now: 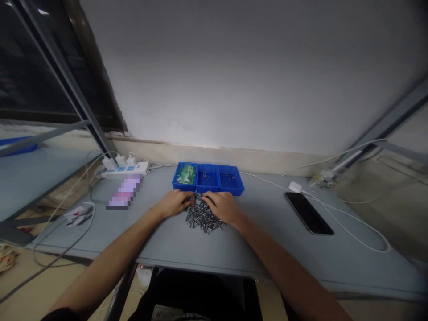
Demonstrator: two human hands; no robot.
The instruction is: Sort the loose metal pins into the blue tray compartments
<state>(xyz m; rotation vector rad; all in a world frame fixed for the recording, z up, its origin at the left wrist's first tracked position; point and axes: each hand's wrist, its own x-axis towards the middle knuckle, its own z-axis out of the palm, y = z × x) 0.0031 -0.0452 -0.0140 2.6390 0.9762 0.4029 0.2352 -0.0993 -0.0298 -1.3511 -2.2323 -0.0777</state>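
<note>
A pile of small metal screws [204, 219] lies on the grey table in front of me. My left hand [174, 202] rests at the pile's upper left edge, fingers curled in and thumb close to them. From the right, my right hand [222, 206] reaches over the pile's upper part with its fingers bent down among the screws. Whatever is between the fingertips of either hand is too small to make out. Just behind the hands, three blue bins stand side by side. A green-and-clear bag lies in the left bin [174, 182]; a few screws lie in the middle bin [207, 183] and right bin [236, 185].
A dark phone [308, 213] lies at the right, near a white charger [294, 187] and its looping cable. To the left are a power strip [142, 168] with plugs, a pixelated phone-like object [125, 192] and loose cables. A wall rises behind the table.
</note>
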